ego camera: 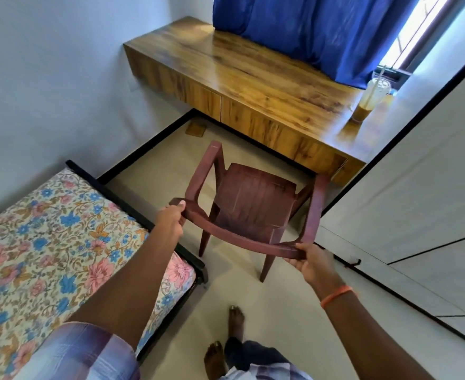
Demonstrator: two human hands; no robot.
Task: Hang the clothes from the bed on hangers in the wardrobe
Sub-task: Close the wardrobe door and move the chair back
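Observation:
A maroon plastic armchair (253, 198) stands on the floor between the bed and the wardrobe, its back towards me. My left hand (171, 218) grips the left corner of the chair's backrest. My right hand (312, 260) grips the right end of the same top rail. The bed (47, 237) with a floral sheet lies at the lower left; no clothes show on the visible part of it. White wardrobe doors (417, 201) fill the right side and are closed. No hangers are in sight.
A wall-mounted wooden desk (239, 75) runs along the far side under a blue curtain (308, 31). A plastic cup with a straw (368, 101) stands on its right end. My bare feet (225, 338) are on the beige floor behind the chair.

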